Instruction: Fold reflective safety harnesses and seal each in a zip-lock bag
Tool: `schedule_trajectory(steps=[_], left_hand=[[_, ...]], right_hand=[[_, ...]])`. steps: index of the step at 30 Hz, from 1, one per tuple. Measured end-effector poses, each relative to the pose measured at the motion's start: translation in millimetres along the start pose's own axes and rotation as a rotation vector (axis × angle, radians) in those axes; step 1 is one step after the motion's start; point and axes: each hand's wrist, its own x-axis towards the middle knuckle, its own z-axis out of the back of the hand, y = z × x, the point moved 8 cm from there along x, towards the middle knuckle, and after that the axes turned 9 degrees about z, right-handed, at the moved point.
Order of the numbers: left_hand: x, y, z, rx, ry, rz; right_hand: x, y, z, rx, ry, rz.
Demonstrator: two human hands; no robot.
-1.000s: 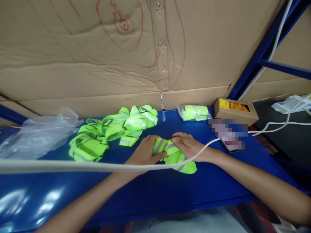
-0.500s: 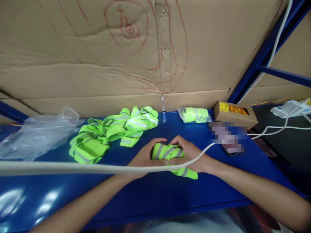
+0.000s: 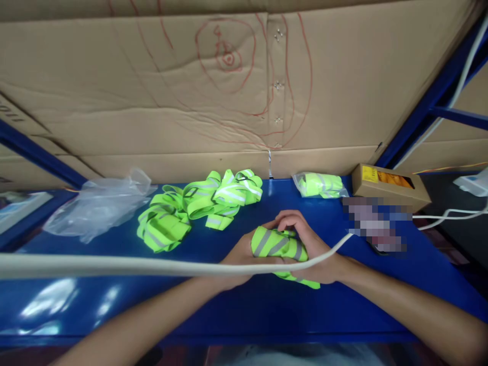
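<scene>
I had both hands on the rolled hi-vis strap [image 3: 277, 245], mid-shelf on the blue shelf [image 3: 343, 300], nearer the front edge than the back. Left hand [image 3: 240, 254] cupped the roll's left end, fingers curled under and mostly hidden behind it. Right hand [image 3: 310, 249] wrapped over the top and right side, fingers bent tight on the fabric, thumb not clear. A loose tail of the strap stuck out below the right palm, lying on the shelf. White cable [image 3: 114, 265] ran across the view in front of both wrists (close to the camera, blurred). Loose pile of straps [image 3: 198, 203] sat well apart to the back left, clear plastic bags [image 3: 101, 206] further left. Bagged strap [image 3: 320, 184] lay against the cardboard wall [image 3: 152, 101], just beside the small brown box [image 3: 389, 185].
</scene>
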Motion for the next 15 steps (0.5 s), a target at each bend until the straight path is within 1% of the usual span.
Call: schedule_trajectory(steps=[3, 4, 5, 7, 9, 10, 12, 13, 15], left_hand=[[-2, 0, 0.9, -0.136, -0.036, 0.026], [-2, -2, 1.6, -0.158, -0.051, 0.021], [-3, -4, 2.6, -0.171, -0.07, 0.008], [-5, -9, 4.7, -0.16, -0.104, -0.027], [-7, -14, 7.3, -0.096, -0.142, -0.069], [-8, -16, 8.6, -0.059, -0.16, -0.089], [-10, -18, 10.4, -0.007, -0.178, -0.12], [-10, -18, 10.6, 0.004, -0.177, -0.132], [-10, -16, 11.0, 0.007, -0.174, -0.157]], right_hand=[[-2, 2, 0, 0.073, 0.011, -0.04], [-3, 2, 1, 0.093, -0.005, -0.064], [-4, 1, 4, 0.106, -0.04, -0.095], [-6, -5, 13, 0.128, -0.158, -0.175], [-9, -15, 18, 0.177, -0.265, -0.286], [-11, -21, 18, 0.212, -0.289, -0.348], [-14, -30, 11, 0.285, -0.28, -0.451], [-14, -32, 6, 0.313, -0.254, -0.478], [-14, -32, -3, 0.337, -0.194, -0.478]])
